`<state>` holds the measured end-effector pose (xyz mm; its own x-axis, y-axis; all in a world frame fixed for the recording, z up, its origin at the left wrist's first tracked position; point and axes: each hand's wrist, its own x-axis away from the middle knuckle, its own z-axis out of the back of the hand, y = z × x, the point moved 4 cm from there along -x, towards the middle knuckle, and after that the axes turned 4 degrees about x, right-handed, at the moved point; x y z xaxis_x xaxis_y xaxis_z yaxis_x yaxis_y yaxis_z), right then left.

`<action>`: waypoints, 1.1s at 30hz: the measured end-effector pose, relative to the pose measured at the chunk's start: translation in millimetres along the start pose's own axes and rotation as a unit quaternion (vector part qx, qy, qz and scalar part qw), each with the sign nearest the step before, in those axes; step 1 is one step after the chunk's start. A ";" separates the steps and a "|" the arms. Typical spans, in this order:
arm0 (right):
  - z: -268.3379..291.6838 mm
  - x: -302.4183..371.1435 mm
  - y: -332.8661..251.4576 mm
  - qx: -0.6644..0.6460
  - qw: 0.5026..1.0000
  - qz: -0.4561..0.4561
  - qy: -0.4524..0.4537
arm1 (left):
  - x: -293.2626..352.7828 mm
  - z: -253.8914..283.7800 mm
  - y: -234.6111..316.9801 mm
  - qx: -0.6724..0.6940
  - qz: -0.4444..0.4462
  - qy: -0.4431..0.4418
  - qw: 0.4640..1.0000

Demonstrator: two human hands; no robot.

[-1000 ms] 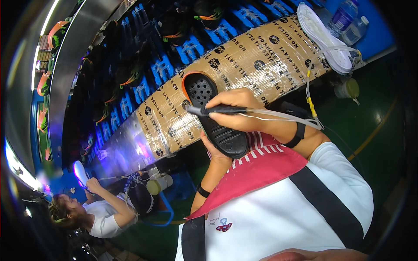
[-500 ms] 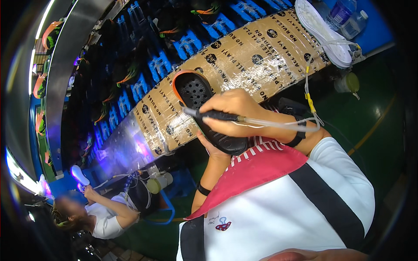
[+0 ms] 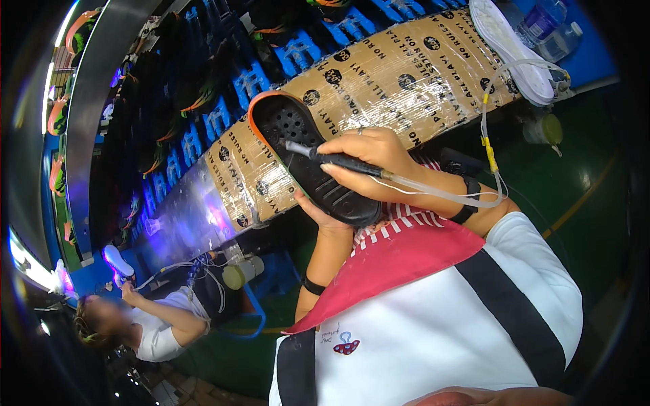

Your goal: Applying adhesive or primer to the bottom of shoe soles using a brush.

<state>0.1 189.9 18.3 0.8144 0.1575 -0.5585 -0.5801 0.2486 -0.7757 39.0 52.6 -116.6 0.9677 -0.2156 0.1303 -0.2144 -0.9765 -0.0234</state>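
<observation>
Shoe (image 3: 308, 177), one, slants over the bench's (image 3: 399, 84) near edge; the left hand (image 3: 326, 218) is clamped on its left side near the close end, fingers partly hidden; the right hand (image 3: 376, 154) pinches one tool (image 3: 349, 164), tip over the insole; the shoe is black, perforated and orange-rimmed at its far end; two bottles (image 3: 560, 42) stand far right.

The left hand (image 3: 321, 215) supports a black clog (image 3: 309, 181) with an orange edge; the right hand (image 3: 372, 155) grips a dark pen-like tool (image 3: 347, 163) trailing a clear tube (image 3: 433, 192). The tool's grey end seems to touch the insole, though contact is uncertain. A white sole (image 3: 518, 54) lies beside plastic bottles (image 3: 560, 40).
</observation>
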 end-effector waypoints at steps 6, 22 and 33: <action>-14.1 8.4 -4.1 -0.132 0.976 -0.039 -0.170 | -10.9 -17.3 1.1 -0.068 0.022 -0.030 0.997; -11.8 24.6 -4.9 -0.225 0.933 -0.177 -0.218 | -27.1 -53.9 29.0 -0.125 -0.056 -0.131 0.982; -13.7 26.5 -11.8 -0.194 0.894 -0.173 -0.366 | -24.9 -62.5 54.7 -0.151 -0.036 -0.154 0.976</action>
<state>28.4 178.0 8.6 0.6565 0.7536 -0.0341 -0.1385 0.0760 -0.9874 -5.1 4.9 -59.2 0.9656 -0.1832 -0.1846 -0.1282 -0.9529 0.2750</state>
